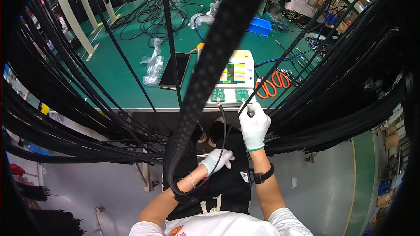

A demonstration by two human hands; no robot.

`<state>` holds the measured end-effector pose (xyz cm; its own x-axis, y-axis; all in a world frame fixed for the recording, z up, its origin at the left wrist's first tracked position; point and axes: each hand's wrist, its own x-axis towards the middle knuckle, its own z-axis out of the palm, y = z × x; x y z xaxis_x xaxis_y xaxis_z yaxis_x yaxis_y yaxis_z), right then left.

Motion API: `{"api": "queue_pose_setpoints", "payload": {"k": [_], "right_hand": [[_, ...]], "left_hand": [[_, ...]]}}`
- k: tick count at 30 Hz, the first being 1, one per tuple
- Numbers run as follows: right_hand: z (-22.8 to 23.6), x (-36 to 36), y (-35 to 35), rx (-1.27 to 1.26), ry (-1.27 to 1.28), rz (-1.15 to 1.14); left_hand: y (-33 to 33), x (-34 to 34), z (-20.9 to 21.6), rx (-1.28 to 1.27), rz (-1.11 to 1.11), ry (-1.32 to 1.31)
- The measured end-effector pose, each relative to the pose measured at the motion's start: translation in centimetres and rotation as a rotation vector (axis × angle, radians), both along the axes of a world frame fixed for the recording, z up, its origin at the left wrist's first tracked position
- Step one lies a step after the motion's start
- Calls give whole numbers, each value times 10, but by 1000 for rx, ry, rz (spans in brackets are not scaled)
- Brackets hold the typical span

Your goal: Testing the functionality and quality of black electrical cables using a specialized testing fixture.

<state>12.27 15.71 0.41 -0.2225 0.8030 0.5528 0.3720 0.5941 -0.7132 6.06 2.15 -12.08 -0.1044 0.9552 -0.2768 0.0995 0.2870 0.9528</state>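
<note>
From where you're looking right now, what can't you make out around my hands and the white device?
Head view: left part of the white device, hidden by the thick black cable.
Head view: whether your right hand holds anything, hidden by its fingers.
Head view: whether your left hand grips the thin black cord, too small.

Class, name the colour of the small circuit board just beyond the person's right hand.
The small circuit board is green; it shows best in the head view.
</note>
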Motion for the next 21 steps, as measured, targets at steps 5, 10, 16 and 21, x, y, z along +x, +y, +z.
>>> {"api": "queue_pose_setpoints", "payload": {"k": [5, 10, 16, 21], "right_hand": [[8, -4, 3, 6, -117, -30], [79, 29, -18, 204, -511, 85], [214, 114, -73, 810, -166, -46], [261, 95, -45, 826, 88, -286]], "left_hand": [[12, 42, 15, 273, -165, 217], [25, 49, 90, 359, -50, 366], [-28, -63, 162, 923, 861, -475], [-44, -115, 154, 834, 944, -863]]}}
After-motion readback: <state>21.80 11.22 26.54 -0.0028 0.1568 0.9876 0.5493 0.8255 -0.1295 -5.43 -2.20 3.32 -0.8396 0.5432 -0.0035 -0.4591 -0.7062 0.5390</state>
